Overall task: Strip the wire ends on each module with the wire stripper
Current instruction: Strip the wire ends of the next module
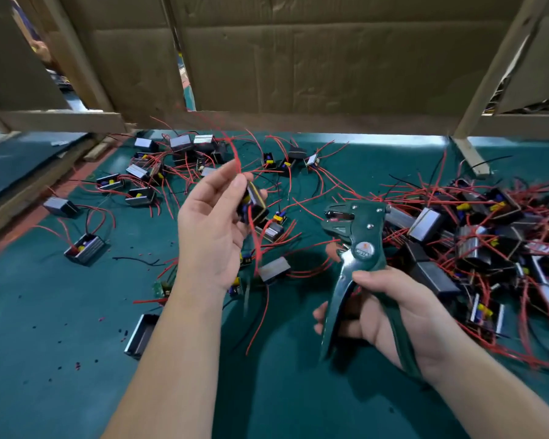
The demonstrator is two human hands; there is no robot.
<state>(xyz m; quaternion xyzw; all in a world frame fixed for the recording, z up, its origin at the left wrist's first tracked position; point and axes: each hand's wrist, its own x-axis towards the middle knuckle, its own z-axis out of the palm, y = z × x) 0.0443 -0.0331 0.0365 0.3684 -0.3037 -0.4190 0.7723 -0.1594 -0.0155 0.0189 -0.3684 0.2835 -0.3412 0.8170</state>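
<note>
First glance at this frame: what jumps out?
The dark green wire stripper stands out at centre-right, gripped by the right hand with its jaws pointing up. Just left of it, the left hand holds one module above the green mat, with red wires trailing from it. A dense heap of modules tangled in red wire fills the right edge, and looser ones are scattered at the back left.

Both bare forearms rise from the bottom edge toward mid-frame. The left hand point(214, 229), at the centre, is lifted with its palm turned to the camera, fingertips pinching a module point(256, 201). The right hand point(396, 312), lower right, curls round the wire stripper point(360, 239) handles.
</note>
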